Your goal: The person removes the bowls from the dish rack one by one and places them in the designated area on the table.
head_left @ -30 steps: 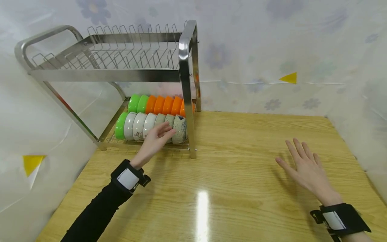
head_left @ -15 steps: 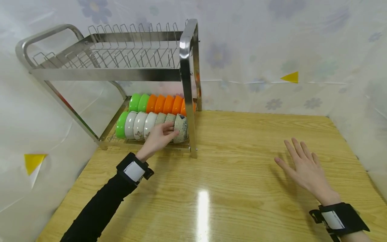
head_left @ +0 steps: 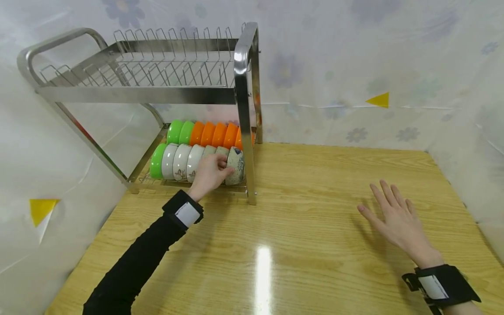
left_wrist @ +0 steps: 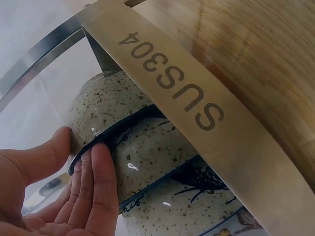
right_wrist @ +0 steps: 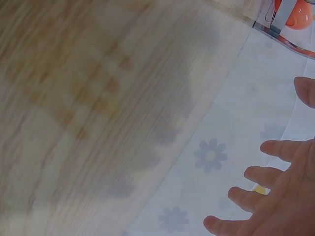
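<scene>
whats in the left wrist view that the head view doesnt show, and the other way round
Only the left wrist view shows readable SUS304 lettering on the flat metal rail and a dark blue scaly drawing on a beige speckled glazed bowl.

Only the head view shows the bare right hand, glossy green bowls, glossy orange bowls and the silvery upper tier with wire slots.

Both share the bare left hand gripping the beige, brown-speckled end bowl, the metal rack and the wood-grain table.
</scene>
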`<state>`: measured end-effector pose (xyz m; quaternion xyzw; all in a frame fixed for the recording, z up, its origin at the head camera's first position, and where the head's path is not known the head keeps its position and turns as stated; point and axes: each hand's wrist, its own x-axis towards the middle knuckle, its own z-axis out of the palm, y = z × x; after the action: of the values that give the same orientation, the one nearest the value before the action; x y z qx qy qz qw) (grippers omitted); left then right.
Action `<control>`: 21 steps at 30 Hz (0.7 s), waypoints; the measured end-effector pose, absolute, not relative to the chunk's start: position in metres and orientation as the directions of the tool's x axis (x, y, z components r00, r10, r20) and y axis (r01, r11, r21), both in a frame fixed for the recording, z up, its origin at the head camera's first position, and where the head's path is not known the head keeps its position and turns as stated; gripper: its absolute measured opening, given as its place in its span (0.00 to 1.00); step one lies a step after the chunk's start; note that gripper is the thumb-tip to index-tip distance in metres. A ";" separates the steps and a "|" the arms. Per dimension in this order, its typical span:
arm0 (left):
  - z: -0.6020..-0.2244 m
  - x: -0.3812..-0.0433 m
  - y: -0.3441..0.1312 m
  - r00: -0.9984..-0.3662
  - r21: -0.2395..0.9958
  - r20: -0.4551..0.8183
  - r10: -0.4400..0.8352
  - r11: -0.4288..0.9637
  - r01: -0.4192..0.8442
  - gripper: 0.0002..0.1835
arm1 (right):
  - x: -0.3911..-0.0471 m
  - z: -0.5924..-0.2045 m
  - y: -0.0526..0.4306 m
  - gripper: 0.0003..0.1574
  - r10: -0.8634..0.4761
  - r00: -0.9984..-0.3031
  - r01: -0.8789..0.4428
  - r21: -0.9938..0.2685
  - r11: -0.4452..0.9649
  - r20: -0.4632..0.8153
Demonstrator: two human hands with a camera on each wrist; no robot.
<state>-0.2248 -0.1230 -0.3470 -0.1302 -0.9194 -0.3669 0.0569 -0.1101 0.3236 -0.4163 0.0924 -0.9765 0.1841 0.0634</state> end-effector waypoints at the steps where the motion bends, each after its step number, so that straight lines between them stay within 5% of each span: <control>1: -0.347 -0.225 -0.123 -0.963 0.662 0.191 0.193 0.699 0.271 0.16 | -0.110 -0.416 0.324 0.50 -0.156 -0.975 -0.203 -0.348 0.915 0.159; 12: -0.350 -0.228 -0.121 -0.981 0.781 0.020 0.193 0.610 0.136 0.22 | -0.109 -0.416 0.324 0.50 -0.153 -0.975 -0.203 -0.355 0.912 0.163; 21: -0.357 -0.230 -0.123 -0.980 0.844 0.060 0.189 0.514 0.151 0.07 | -0.108 -0.414 0.325 0.50 -0.160 -0.973 -0.211 -0.355 0.911 0.167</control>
<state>-0.2298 -0.1227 -0.3574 -0.0977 -0.8699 -0.4830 -0.0200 -0.1081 0.3246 -0.4145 0.0953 -0.9751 0.1888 0.0671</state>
